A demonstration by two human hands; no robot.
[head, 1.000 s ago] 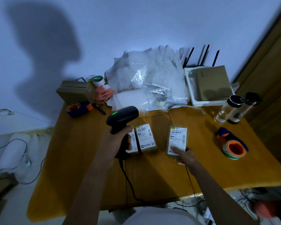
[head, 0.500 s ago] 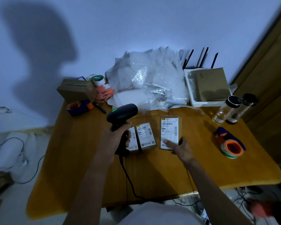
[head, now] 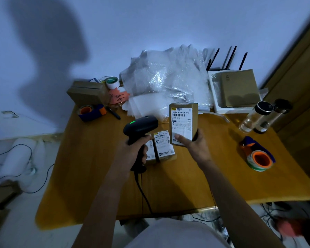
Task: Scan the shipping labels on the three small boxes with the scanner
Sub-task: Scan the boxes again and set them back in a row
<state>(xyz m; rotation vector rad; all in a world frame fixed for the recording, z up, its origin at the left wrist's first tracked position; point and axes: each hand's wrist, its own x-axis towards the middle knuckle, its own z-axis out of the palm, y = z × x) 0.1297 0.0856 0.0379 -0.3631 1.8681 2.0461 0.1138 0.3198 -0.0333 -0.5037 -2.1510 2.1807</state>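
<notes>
Two boxes [head: 164, 146] flat mid-table [head: 89, 172], third box [head: 183, 122] raised upright in right hand [head: 193, 145]; scanner [head: 140, 127] gripped by left hand [head: 132, 151], green light on, probably aimed past the label.

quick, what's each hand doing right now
Left hand: closed around the barcode scanner handle.
Right hand: holding a small labelled box up off the table.

Two boxes [head: 160, 147] flat on table [head: 97, 176] centre; bubble wrap [head: 166, 81] far behind; tape dispenser [head: 259, 157] right.
</notes>
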